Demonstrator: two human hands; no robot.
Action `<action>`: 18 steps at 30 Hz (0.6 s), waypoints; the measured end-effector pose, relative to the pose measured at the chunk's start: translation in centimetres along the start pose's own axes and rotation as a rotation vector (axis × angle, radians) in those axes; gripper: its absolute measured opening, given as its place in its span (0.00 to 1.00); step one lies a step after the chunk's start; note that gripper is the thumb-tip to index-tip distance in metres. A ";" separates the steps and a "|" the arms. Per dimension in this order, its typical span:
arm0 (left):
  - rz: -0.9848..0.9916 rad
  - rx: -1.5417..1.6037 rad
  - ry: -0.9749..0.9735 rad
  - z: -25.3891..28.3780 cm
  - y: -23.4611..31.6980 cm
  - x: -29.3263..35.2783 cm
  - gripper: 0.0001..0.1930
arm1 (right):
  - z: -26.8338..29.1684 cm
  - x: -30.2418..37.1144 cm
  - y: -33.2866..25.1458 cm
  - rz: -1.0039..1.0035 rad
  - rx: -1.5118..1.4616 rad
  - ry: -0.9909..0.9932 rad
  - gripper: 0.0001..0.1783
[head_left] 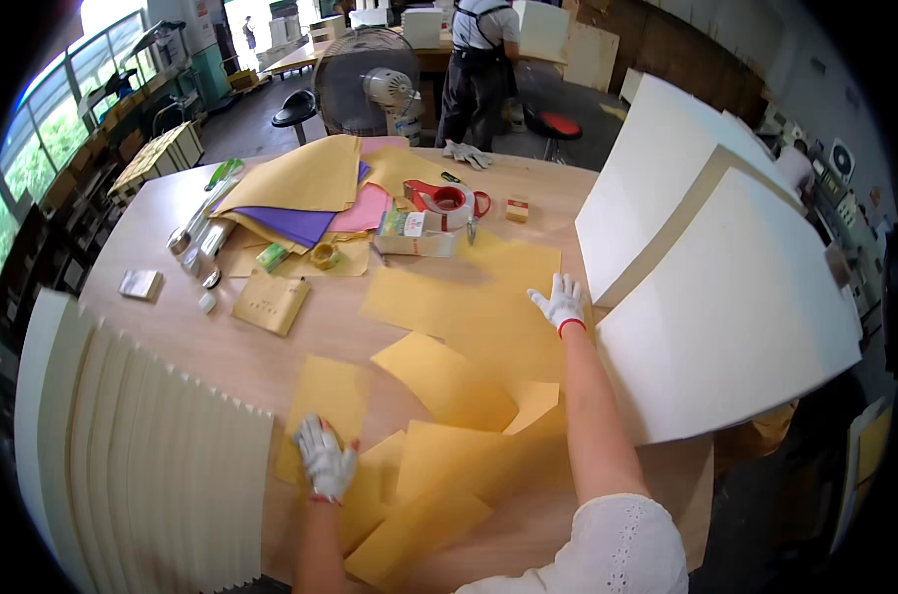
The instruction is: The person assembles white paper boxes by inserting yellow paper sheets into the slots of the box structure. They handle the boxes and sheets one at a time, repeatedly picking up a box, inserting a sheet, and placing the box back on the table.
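Observation:
My left hand [325, 457], in a white glove, lies on a small yellow paper sheet [332, 391] at the lower left, its fingers stretched out. Over on the right, my right hand [565, 302] wears a white glove with a red cuff. Its fingers are spread flat on the right part of a large yellow paper sheet [459, 287], close to the white stacks. Between my arms several loose yellow paper pieces [449, 460] overlap, some curled and tilted. Neither hand appears to grip anything.
Tall white sheet stacks [736, 307] stand along the right edge, and a pleated cream stack [162, 445] at the left. Farther back lie coloured papers [290, 188], a red tape dispenser [449, 198] and a brown box [271, 302]. Beyond are a fan [370, 84] and another person [476, 59].

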State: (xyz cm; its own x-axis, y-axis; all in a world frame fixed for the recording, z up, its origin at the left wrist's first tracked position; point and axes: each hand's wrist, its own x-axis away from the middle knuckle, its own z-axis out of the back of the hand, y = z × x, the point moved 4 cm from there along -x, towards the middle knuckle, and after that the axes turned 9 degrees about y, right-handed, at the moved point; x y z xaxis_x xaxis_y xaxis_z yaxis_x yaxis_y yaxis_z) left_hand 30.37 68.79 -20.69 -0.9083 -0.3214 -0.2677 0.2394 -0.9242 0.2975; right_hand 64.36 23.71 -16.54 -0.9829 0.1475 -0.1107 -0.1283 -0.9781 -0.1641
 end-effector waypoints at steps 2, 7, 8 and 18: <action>-0.097 0.085 -0.063 0.8 1.8 3.2 0.44 | 0.4 0.2 -0.9 0.049 0.036 -0.030 0.49; -0.277 0.326 -0.192 1.5 12.1 8.9 0.47 | 0.6 10.6 -2.6 0.400 -0.068 0.029 0.46; -0.302 0.384 -0.148 1.9 13.2 10.4 0.40 | 1.2 13.1 -3.4 0.472 -0.135 -0.018 0.45; 0.036 0.656 -0.418 3.8 12.1 21.2 0.38 | 1.2 45.0 -3.9 0.323 -0.739 -0.853 0.23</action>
State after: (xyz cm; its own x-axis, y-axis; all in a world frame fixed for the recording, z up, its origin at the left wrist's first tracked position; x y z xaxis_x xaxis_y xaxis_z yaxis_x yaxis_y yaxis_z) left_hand 12.71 51.58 -19.27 -0.9889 -0.1242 0.0818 0.1380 -0.5617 0.8158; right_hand 20.51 34.02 -19.74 -0.7620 -0.5129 0.3954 -0.0247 -0.5871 -0.8091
